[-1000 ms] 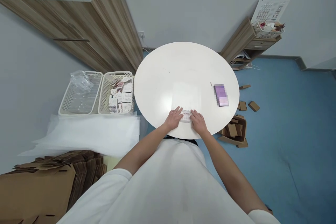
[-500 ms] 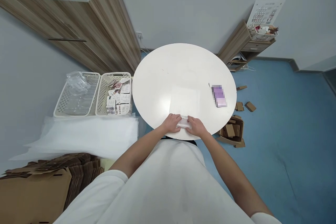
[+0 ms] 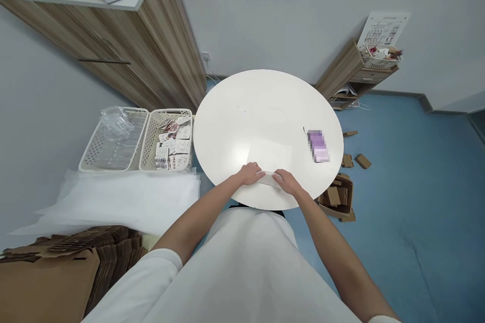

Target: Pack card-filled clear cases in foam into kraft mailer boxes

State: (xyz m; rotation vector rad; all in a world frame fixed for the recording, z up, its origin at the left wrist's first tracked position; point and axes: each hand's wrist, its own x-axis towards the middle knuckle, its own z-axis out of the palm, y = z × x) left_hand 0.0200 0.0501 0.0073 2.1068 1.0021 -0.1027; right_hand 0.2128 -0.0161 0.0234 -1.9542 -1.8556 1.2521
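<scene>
On the round white table (image 3: 227, 121), near the edge closest to me, lies a white roll (image 3: 268, 179) of what looks like thin packing foam. A flat pale sheet (image 3: 270, 154) stretches away from it across the tabletop. My left hand (image 3: 250, 174) is closed over the roll's left end. At the right end, my right hand (image 3: 287, 180) grips it the same way, fingers curled. What is inside the roll, if anything, is hidden.
A blurred purple item (image 3: 318, 146) lies on the table's right side. To the left are a basket of clear plastic pieces (image 3: 113, 139), a basket of cards (image 3: 166, 139), white sheets (image 3: 125, 197) and stacked cardboard (image 3: 49, 282). Cardboard pieces fill a box (image 3: 335, 197) at right.
The roll between my hands has turned; its shiny, translucent side has given way to a smooth white one. My hands are slightly farther apart. The view has tilted a little.
</scene>
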